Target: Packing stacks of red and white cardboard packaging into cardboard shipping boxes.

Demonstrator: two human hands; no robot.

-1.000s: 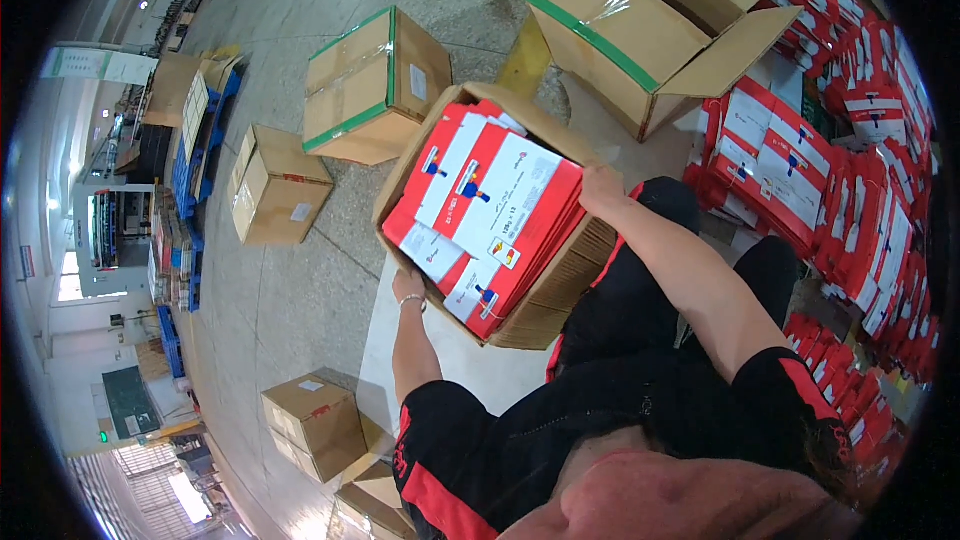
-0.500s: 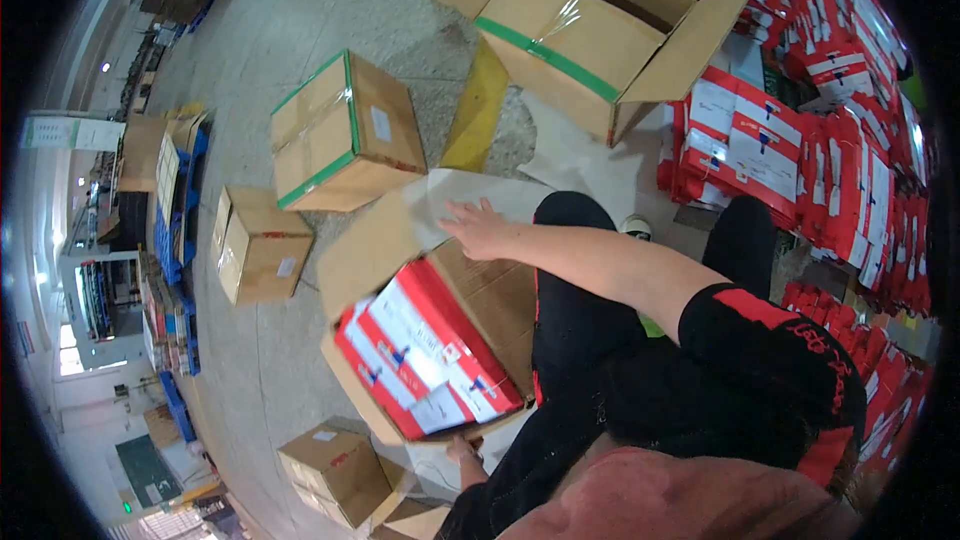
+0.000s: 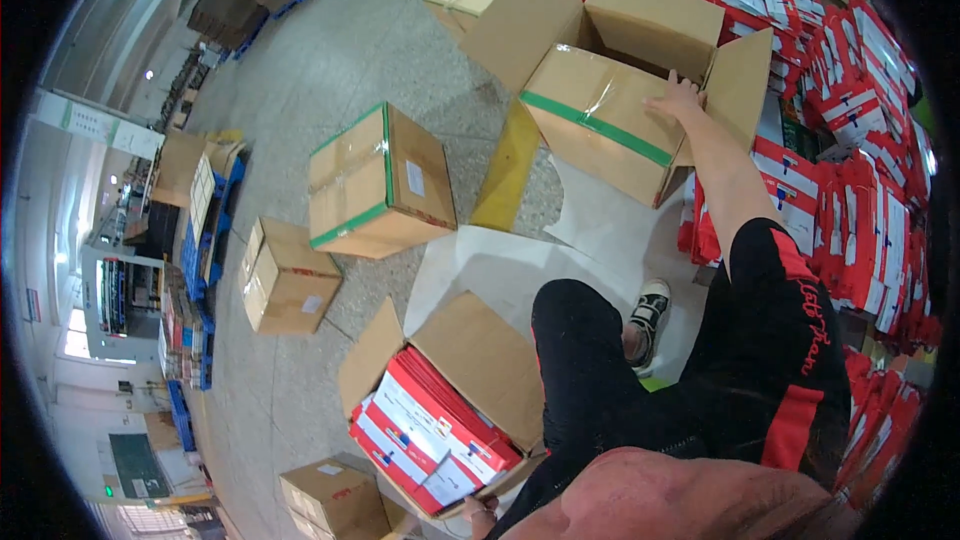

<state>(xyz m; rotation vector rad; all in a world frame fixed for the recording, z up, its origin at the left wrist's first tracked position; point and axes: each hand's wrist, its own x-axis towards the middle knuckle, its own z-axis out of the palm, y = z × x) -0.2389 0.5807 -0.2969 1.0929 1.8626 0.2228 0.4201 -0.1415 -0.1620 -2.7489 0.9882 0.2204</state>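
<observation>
My right hand [image 3: 680, 98] reaches far forward to a large open cardboard box [image 3: 600, 100] with green tape. Its fingers go over the box's near rim, with the thumb on the outer wall. The box's flaps stand spread and its inside is dark. At the lower left, my left hand [image 3: 480, 512] holds the near edge of a smaller open carton [image 3: 480, 345], its fingers partly hidden. This carton leans against my leg. Flat red-and-white packets [image 3: 430, 430] lie stacked in it.
Taped cartons stand on the floor at left: a green-edged box [image 3: 350, 180], a plain box [image 3: 290, 275] and another box [image 3: 335, 495]. Heaps of red-and-white packets [image 3: 860, 190] line the right. White sheeting [image 3: 490, 260] and a yellow strip [image 3: 508, 165] lie on the floor.
My right hand has left the packet-filled carton's flap and moved forward and right onto the large box's rim. The left hand stays at its carton's edge. The whole view has shifted.
</observation>
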